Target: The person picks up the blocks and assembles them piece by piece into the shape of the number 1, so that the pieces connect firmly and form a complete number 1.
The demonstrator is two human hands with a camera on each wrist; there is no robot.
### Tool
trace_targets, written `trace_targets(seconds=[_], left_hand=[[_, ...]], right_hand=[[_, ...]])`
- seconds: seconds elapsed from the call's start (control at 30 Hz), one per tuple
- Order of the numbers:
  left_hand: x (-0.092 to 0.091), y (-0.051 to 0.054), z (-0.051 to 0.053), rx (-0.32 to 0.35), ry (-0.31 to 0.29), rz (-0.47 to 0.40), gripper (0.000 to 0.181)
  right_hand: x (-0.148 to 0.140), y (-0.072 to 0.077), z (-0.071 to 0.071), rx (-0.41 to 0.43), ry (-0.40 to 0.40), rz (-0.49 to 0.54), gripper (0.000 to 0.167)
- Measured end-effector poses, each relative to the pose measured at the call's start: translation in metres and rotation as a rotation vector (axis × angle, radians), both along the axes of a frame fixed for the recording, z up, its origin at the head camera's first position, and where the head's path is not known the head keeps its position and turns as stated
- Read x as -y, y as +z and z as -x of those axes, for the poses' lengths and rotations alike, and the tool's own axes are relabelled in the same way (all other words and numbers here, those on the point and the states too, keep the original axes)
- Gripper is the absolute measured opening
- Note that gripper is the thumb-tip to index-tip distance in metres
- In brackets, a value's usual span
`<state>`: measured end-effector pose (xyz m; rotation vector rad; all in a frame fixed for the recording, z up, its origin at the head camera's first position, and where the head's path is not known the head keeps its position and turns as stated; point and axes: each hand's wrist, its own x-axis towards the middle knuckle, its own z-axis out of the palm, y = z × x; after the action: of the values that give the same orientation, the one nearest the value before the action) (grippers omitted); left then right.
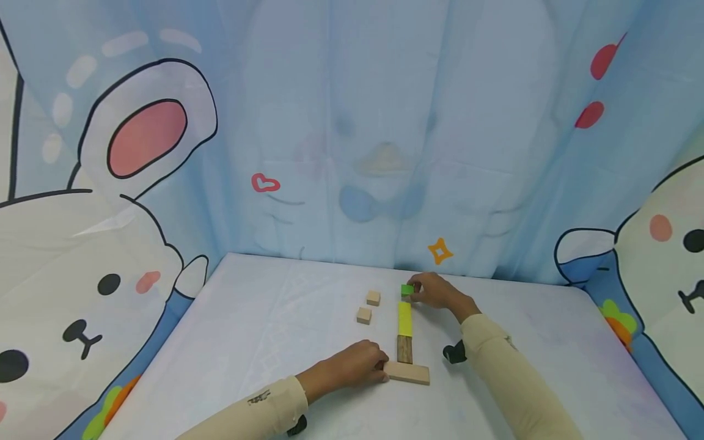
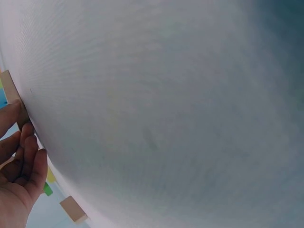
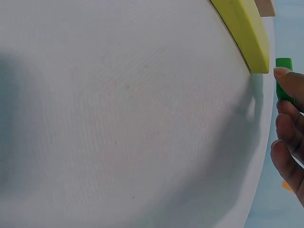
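Note:
My right hand (image 1: 436, 289) pinches a small green block (image 1: 407, 289) between thumb and fingers, at the far end of a line of blocks. In the right wrist view the green block (image 3: 284, 80) is apart from the yellow block (image 3: 247, 35). Nearer to me in the line come the long yellow block (image 1: 404, 319), a brown wooden block (image 1: 404, 349) and a pale wooden plank (image 1: 407, 373) lying crosswise. At the plank's left end, my left hand (image 1: 354, 365) holds it by thumb and fingertips; the plank (image 2: 12, 90) shows partly behind them in the left wrist view.
Two pale wooden cubes (image 1: 373, 298) (image 1: 363, 315) lie left of the line, between the hands. A white cloth covers the table (image 1: 247, 324). A blue patterned curtain (image 1: 341, 122) hangs along its far edge.

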<state>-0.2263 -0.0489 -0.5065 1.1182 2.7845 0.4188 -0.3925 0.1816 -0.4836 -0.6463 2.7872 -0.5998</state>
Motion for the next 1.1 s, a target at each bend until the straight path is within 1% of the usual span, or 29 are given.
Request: trace_targets(seconds=[0.23,0.53,0.8,1.1], left_hand=[[0.0,-0.002,0.001,0.005,0.007,-0.002,0.026],[0.0,-0.002,0.0,0.009,0.011,-0.006,0.026],[0.0,-0.001,-0.001,0.012,0.011,-0.01,0.024],[0.0,-0.003,0.0,-0.003,0.008,-0.007,0.024]], right_hand=[[-0.006,-0.001,0.0,-0.002,0.009,0.011,0.035],[-0.01,-0.006,0.003,-0.002,0.016,-0.002,0.036],[-0.012,-0.004,-0.001,0.012,0.016,-0.021,0.037],[-0.015,-0.004,-0.003,-0.004,0.022,-0.03,0.036]])
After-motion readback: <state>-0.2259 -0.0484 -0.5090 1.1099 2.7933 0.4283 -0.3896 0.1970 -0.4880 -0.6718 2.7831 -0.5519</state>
